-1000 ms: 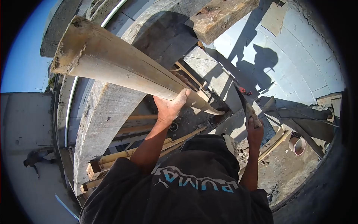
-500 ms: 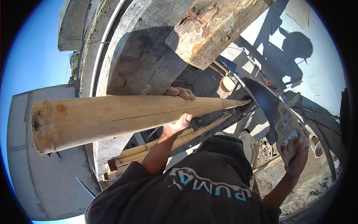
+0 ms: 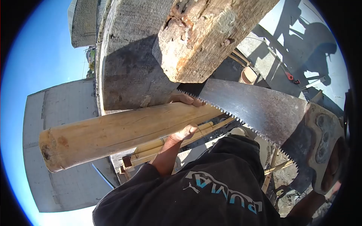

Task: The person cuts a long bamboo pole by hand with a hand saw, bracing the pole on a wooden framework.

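A thick bamboo pole [image 3: 124,126], its cut end toward the left, lies across my view. My left hand [image 3: 184,133] is wrapped round it from below, thumb on the near side and fingertips on the far side. At the right edge my right hand [image 3: 332,191] grips the handle of a handsaw [image 3: 256,103], partly hidden behind the handle. The wide toothed blade crosses over the pole just right of my left fingers, with its teeth facing down and toward me.
A heavy weathered timber beam [image 3: 203,41] juts in above the blade, beside a large grey block [image 3: 135,67]. Thinner bamboo poles [image 3: 151,149] lie below. A terracotta-coloured pot [image 3: 248,75] and a red-handled tool [image 3: 289,76] are farther back.
The saw has moved left and up, so its blade now crosses the pole. The pole's left end has tilted lower, and my left hand keeps its hold.
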A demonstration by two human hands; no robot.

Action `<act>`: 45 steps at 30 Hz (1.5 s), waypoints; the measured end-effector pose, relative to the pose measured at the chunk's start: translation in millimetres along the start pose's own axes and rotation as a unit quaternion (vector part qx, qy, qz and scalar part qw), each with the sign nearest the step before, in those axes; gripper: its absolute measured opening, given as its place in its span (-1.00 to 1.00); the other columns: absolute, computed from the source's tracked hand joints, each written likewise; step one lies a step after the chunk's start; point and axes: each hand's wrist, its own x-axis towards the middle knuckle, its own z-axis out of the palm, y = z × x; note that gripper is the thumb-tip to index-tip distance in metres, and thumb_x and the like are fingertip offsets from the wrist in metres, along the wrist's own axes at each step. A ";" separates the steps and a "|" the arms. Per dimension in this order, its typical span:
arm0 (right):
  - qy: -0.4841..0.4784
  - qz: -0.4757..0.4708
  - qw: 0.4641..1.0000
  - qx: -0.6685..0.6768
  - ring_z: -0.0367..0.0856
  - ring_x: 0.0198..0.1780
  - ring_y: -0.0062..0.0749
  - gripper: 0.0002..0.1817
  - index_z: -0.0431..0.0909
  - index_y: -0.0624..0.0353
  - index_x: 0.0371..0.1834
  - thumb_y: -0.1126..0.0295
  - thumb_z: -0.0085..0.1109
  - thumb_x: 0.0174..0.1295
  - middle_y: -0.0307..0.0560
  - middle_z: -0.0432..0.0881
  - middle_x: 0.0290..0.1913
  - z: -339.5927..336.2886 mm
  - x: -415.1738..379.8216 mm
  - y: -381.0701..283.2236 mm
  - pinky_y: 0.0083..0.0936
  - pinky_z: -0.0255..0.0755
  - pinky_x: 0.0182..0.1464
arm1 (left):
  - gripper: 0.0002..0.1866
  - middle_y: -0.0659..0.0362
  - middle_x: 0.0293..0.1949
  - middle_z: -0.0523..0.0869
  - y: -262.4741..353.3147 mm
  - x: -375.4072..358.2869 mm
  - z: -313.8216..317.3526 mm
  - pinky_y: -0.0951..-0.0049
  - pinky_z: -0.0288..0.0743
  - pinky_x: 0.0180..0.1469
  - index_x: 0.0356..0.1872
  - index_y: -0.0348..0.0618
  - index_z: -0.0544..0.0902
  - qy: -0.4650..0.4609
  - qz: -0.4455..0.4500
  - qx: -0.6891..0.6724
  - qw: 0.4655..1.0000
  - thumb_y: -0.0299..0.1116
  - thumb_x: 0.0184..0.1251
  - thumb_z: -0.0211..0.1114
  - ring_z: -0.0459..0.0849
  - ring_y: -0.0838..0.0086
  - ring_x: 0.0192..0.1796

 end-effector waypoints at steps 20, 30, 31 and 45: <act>0.009 0.012 1.000 -0.009 0.73 -0.37 -0.02 -0.45 0.17 0.47 0.27 0.08 -0.32 0.62 0.26 0.56 -0.23 76.4 77.0 -53.5 -0.25 0.67 -0.37 | -0.51 0.12 -0.03 0.64 -16.1 -24.3 15.6 0.21 0.49 0.17 0.03 -0.12 0.53 0.017 -0.068 0.012 0.997 -0.13 0.17 0.50 0.60 0.28 0.07; 0.067 0.102 0.990 -0.071 0.72 -0.34 0.06 -0.43 0.30 0.30 0.23 -0.03 -0.42 0.61 0.25 0.56 -0.18 72.2 126.0 -70.1 -0.18 0.70 -0.35 | -0.51 0.11 -0.04 0.64 -24.5 -29.3 21.2 0.22 0.49 0.16 0.02 -0.13 0.53 0.019 -0.100 0.015 0.995 -0.16 0.16 0.51 0.61 0.29 0.06; 0.070 0.108 0.989 -0.074 0.72 -0.34 0.07 -0.43 0.32 0.28 0.22 -0.04 -0.43 0.61 0.25 0.56 -0.17 68.0 127.9 -77.0 -0.17 0.70 -0.35 | -0.51 0.11 -0.04 0.64 -25.2 -30.5 20.6 0.22 0.49 0.16 0.02 -0.14 0.53 0.021 -0.103 0.016 0.994 -0.16 0.16 0.51 0.61 0.29 0.06; 0.086 0.092 0.985 -0.114 0.72 -0.32 0.00 -0.45 0.19 0.32 0.33 0.02 -0.35 0.61 0.23 0.55 -0.16 73.8 169.6 -62.2 -0.23 0.67 -0.33 | -0.51 0.11 -0.06 0.64 -29.8 -39.2 25.1 0.23 0.50 0.14 0.02 -0.15 0.52 0.011 -0.129 0.023 0.991 -0.20 0.15 0.52 0.61 0.30 0.05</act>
